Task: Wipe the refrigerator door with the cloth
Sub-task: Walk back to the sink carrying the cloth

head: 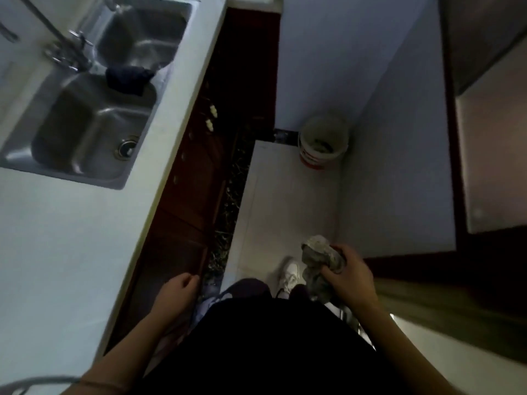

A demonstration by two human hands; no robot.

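My right hand (352,276) grips a crumpled grey cloth (319,259), held low in front of my body above the floor. My left hand (178,289) hangs beside the counter's edge with its fingers loosely curled and nothing in it. At the far right stands a steel-grey appliance (490,155) that may be the refrigerator; its front is blurred and partly out of view. The cloth is well short of it and touches no surface.
A white counter (71,238) with a double steel sink (94,109) and faucet (65,49) runs along the left; a dark rag (128,79) lies on the sink divider. Dark wood cabinets (196,181) sit below. A small bucket (323,142) stands on the tiled floor (285,201) by the white wall (399,138).
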